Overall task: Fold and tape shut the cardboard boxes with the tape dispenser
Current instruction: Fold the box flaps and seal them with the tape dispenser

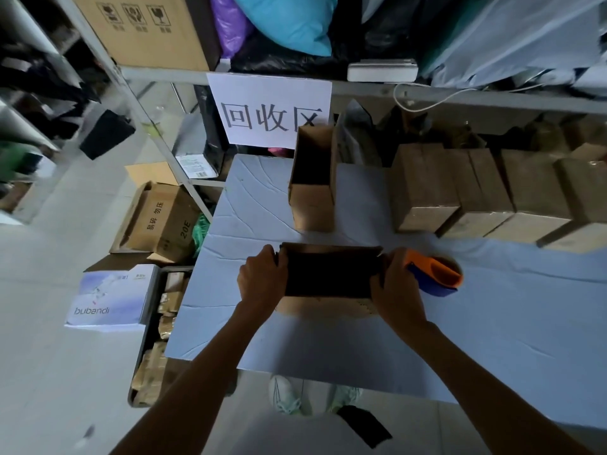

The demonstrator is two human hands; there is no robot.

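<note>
An open cardboard box sits on the pale blue table in front of me, its dark inside facing up and a flap lying toward me. My left hand grips its left end. At the box's right end is my right hand, its fingers curled round the handle of the orange and blue tape dispenser, which lies right of the box. Another open box stands behind it.
A row of several shut cardboard boxes lines the back right of the table. A shelf with a paper sign rises behind. Cartons and a white box lie on the floor at left.
</note>
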